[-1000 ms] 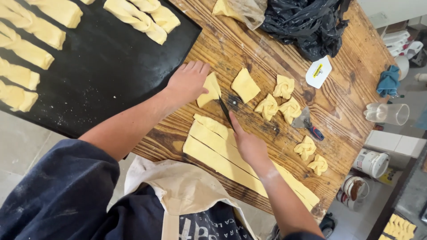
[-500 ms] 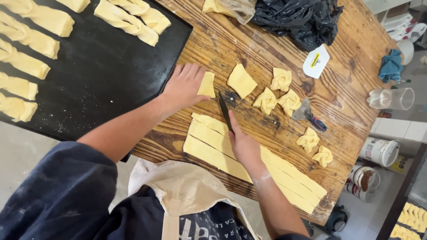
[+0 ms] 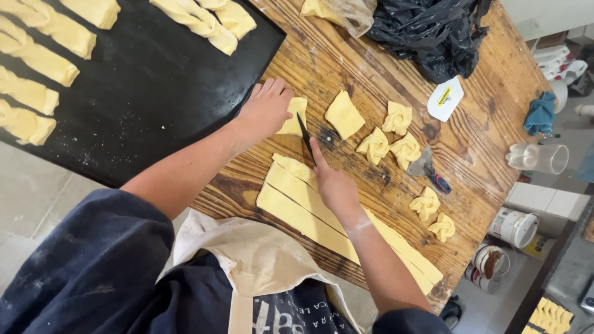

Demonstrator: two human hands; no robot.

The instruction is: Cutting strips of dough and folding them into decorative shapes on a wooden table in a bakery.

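Head view: my left hand (image 3: 266, 111) lies flat, fingers together, on a dough square (image 3: 293, 117) on the wooden table (image 3: 346, 68). My right hand (image 3: 331, 179) is clamped on a knife (image 3: 305, 136) cutting it. Black tray (image 3: 154, 93) holds dough pieces (image 3: 201, 21), some cut off by the frame. Knife handle hidden.

A black baking tray (image 3: 154, 93) carries twisted yellow dough pieces (image 3: 37, 55). On the wooden table (image 3: 489, 124) lie a crumpled black plastic bag (image 3: 427, 31), a white plastic scraper (image 3: 444, 99), a red-handled metal scraper (image 3: 430, 170) and a clear glass jar (image 3: 538, 158) (on its side).
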